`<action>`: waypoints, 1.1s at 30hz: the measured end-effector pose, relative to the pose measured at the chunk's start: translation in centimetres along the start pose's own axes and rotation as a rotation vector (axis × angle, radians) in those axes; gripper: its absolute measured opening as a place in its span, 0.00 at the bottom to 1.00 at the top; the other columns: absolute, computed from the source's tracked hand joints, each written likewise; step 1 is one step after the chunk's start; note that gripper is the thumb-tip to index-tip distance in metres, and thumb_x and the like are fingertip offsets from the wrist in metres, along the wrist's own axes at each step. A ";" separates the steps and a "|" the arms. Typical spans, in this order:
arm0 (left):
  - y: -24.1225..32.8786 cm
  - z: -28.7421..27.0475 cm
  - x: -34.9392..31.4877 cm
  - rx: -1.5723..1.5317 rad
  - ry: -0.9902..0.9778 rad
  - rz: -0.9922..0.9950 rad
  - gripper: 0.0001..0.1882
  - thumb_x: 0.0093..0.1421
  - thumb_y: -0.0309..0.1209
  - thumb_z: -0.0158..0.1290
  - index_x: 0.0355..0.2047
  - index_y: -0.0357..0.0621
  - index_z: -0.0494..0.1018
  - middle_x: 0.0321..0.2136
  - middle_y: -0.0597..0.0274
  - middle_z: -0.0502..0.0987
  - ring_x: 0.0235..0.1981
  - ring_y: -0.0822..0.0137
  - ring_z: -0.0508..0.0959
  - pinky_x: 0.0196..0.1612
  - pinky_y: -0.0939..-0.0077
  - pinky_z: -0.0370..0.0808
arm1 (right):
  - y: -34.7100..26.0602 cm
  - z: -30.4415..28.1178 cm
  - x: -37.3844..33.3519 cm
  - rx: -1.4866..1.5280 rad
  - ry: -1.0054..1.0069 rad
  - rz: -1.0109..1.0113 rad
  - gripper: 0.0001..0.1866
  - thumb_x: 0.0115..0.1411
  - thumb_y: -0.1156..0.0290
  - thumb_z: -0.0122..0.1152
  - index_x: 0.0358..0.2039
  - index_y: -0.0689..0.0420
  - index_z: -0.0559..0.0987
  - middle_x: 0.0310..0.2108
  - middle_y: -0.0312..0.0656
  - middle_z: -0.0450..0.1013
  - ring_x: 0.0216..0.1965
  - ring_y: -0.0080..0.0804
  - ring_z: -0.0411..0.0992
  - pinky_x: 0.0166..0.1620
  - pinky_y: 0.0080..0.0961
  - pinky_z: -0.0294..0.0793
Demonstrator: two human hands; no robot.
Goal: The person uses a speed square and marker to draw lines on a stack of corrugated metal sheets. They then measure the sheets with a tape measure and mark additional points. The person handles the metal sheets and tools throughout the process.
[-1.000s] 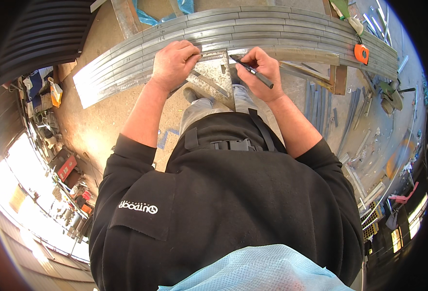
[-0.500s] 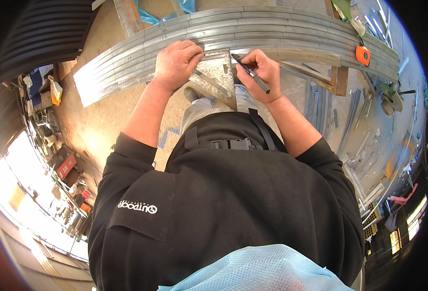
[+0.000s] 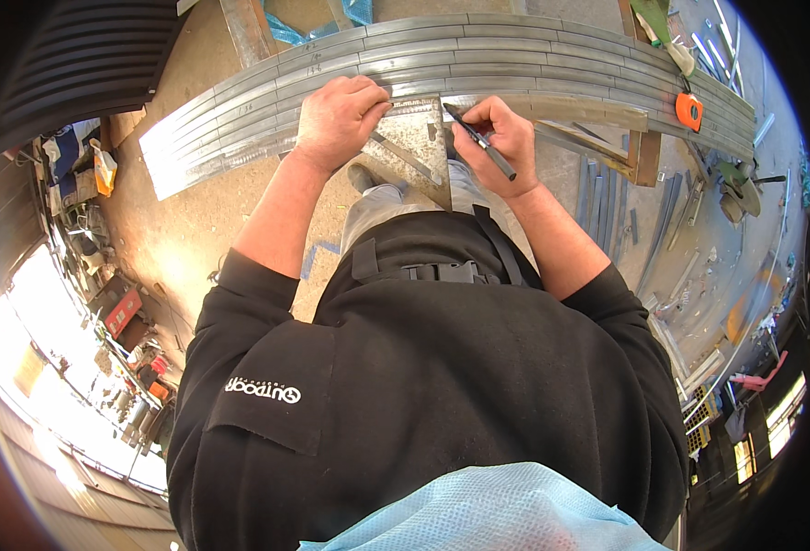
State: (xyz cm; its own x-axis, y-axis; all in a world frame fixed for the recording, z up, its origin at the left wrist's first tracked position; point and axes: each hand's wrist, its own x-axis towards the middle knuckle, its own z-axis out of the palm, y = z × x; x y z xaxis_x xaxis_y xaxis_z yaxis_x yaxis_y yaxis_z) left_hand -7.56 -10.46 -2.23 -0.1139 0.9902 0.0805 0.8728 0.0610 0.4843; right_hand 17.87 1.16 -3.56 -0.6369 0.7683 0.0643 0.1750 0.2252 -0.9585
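Several long grey metal bars (image 3: 506, 57) lie side by side in front of me, with short dark lines across them. A worn, whitish triangular set square (image 3: 414, 138) rests with its top edge along the nearest bar. My left hand (image 3: 340, 119) is closed over that bar and the square's left end, thumb against the square; its fingertips are partly hidden. My right hand (image 3: 501, 147) grips a black marker pen (image 3: 487, 149) between thumb and fingers. The pen's tip points at the bar, right beside the square's upper right corner; whether it touches cannot be made out.
An orange tape measure (image 3: 689, 111) sits on the bars at the right. Below them, a wood and metal support (image 3: 644, 158) stands near loose metal strips (image 3: 597, 207) on the floor. A dark ribbed panel (image 3: 83, 69) is at the upper left; blue plastic wrap (image 3: 283, 33) lies beyond the bars.
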 end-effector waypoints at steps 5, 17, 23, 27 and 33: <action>0.0 0.0 0.0 0.009 -0.006 -0.008 0.04 0.67 0.37 0.63 0.38 0.53 0.83 0.38 0.72 0.84 0.40 0.60 0.83 0.44 0.62 0.82 | -0.2 0.1 0.1 -0.040 0.011 -0.019 0.11 0.59 0.74 0.76 0.34 0.58 0.79 0.25 0.37 0.76 0.24 0.22 0.72 0.32 0.21 0.75; 0.3 0.0 -0.1 0.018 0.007 -0.025 0.05 0.67 0.37 0.63 0.38 0.53 0.83 0.38 0.73 0.84 0.41 0.62 0.83 0.44 0.64 0.82 | -0.7 0.5 0.2 -0.102 0.022 -0.054 0.10 0.57 0.76 0.76 0.31 0.56 0.79 0.24 0.38 0.76 0.23 0.28 0.75 0.31 0.24 0.75; 0.2 0.1 -0.1 0.015 0.010 -0.025 0.05 0.66 0.37 0.63 0.38 0.53 0.83 0.38 0.72 0.84 0.40 0.62 0.83 0.44 0.63 0.82 | -1.0 0.8 0.3 -0.156 0.027 -0.076 0.11 0.54 0.76 0.76 0.28 0.56 0.78 0.25 0.40 0.78 0.25 0.35 0.78 0.30 0.29 0.77; 0.2 0.1 -0.1 0.016 0.016 -0.021 0.05 0.66 0.37 0.63 0.38 0.53 0.83 0.38 0.72 0.84 0.40 0.61 0.83 0.44 0.63 0.82 | -1.0 0.9 0.4 -0.193 0.024 -0.087 0.11 0.52 0.76 0.75 0.28 0.55 0.77 0.24 0.40 0.77 0.25 0.38 0.78 0.30 0.31 0.76; 0.2 0.1 -0.1 0.011 0.017 -0.034 0.05 0.66 0.37 0.63 0.38 0.53 0.83 0.38 0.72 0.84 0.41 0.61 0.84 0.44 0.63 0.82 | -1.1 0.7 0.5 -0.213 -0.006 -0.100 0.11 0.51 0.77 0.75 0.27 0.54 0.76 0.23 0.40 0.77 0.24 0.40 0.77 0.30 0.32 0.76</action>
State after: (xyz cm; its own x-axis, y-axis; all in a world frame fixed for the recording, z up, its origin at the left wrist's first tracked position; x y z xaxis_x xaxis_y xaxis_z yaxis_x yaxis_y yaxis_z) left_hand -7.29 -10.48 -2.23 -0.1513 0.9853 0.0787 0.8733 0.0960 0.4776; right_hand 16.89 0.88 -2.66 -0.6633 0.7323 0.1541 0.2649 0.4223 -0.8669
